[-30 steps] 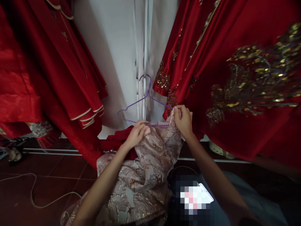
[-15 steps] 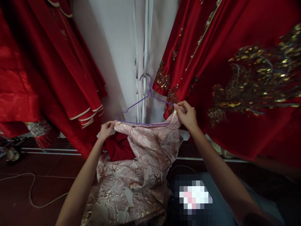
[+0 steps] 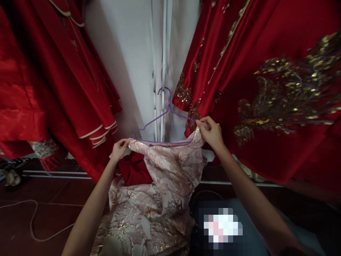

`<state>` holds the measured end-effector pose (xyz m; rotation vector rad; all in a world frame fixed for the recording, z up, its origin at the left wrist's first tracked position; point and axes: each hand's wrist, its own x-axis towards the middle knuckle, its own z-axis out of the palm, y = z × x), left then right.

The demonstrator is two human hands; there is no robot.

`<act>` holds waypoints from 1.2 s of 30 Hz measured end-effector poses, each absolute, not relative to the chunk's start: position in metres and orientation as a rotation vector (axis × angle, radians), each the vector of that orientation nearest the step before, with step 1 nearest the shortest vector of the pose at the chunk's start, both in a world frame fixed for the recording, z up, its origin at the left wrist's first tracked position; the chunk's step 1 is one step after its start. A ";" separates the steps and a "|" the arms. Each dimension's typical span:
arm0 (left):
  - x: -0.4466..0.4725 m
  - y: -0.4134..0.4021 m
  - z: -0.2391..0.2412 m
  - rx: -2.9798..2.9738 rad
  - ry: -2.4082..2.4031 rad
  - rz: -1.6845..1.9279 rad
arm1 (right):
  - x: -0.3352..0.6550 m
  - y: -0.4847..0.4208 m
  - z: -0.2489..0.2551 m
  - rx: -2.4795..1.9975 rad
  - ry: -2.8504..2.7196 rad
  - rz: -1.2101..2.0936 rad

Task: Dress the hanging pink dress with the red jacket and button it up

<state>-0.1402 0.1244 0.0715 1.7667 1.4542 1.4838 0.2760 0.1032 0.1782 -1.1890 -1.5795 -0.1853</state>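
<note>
A pale pink garment with gold pattern (image 3: 160,177) hangs from my two hands below a purple wire hanger (image 3: 162,119). My left hand (image 3: 119,148) is closed, pinching the garment's left top corner by the hanger's left end. On the right, my right hand (image 3: 211,133) is closed on the garment's other top corner together with the hanger's right arm. The hanger's hook points up in front of a white wall (image 3: 133,64). Under the pink cloth a piece of dark red fabric (image 3: 134,170) shows.
Red satin garments (image 3: 53,78) hang at the left, and red ones with gold sequin embroidery (image 3: 266,89) at the right. White vertical rails (image 3: 162,53) run down the wall. A white cable (image 3: 32,220) lies on the dark floor at lower left.
My left hand has moved left from the garment's middle to its left top corner, spreading the cloth along the hanger's bottom bar. The right hand has kept its hold.
</note>
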 end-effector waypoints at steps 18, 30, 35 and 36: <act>-0.143 0.128 0.078 1.774 1.589 1.549 | 0.277 0.103 0.181 -1.194 -1.598 -0.168; -0.124 0.125 0.104 1.798 1.440 1.744 | 0.276 0.101 0.180 -1.145 -1.607 -0.093; -0.097 0.123 0.136 1.774 1.145 1.477 | 0.276 0.102 0.177 -1.140 -1.603 0.009; -0.098 0.123 0.135 1.707 1.096 1.417 | 0.276 0.103 0.176 -1.139 -1.600 0.022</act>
